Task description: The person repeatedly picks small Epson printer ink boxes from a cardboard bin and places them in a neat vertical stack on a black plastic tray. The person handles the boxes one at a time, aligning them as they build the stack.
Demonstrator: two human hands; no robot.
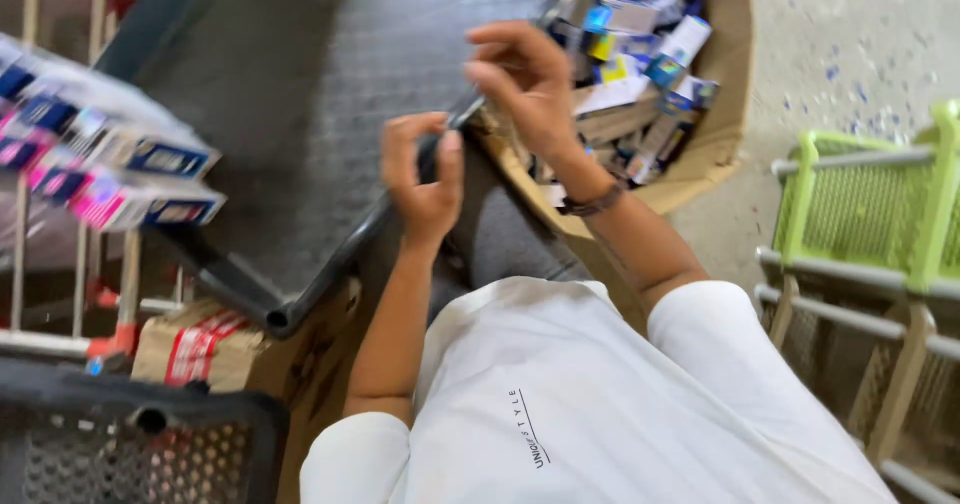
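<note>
Slim dark item (462, 114) is pinched between left hand (425, 179) and right hand (525, 79); carton (715, 139) waits at two o'clock.

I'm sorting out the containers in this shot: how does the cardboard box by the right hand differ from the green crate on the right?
The cardboard box is brown with solid, bent walls; the green crate is bright plastic with mesh sides. The cardboard box is heaped with small colourful packages; the green crate's contents cannot be seen. The right hand is at the cardboard box's edge; the green crate stands apart, untouched. Both sit by the concrete floor.
</note>
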